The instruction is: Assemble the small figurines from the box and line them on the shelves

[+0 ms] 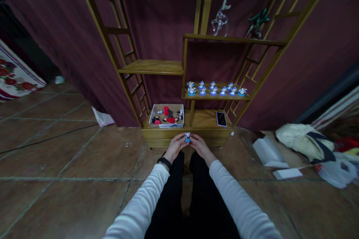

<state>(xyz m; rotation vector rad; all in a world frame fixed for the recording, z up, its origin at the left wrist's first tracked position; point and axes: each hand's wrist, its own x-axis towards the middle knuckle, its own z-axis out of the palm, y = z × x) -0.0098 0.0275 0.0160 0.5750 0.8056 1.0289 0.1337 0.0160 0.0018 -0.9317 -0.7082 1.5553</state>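
Both hands meet in front of a low wooden shelf unit [157,68]. My left hand [176,145] and my right hand [198,144] pinch one small figurine [187,137] with a blue base between their fingertips. A black watch sits on my left wrist. On the middle right shelf [244,98] stand several matching blue-based figurines [213,89] in two rows. A shallow white tray [153,114] on the bottom shelf holds several red and dark small pieces.
A black phone [221,118] lies on the bottom shelf right of the tray. A glass deer [221,15] and a green ornament [257,20] stand on the top shelf. Bags, white boxes and paper [305,145] litter the tiled floor at right.
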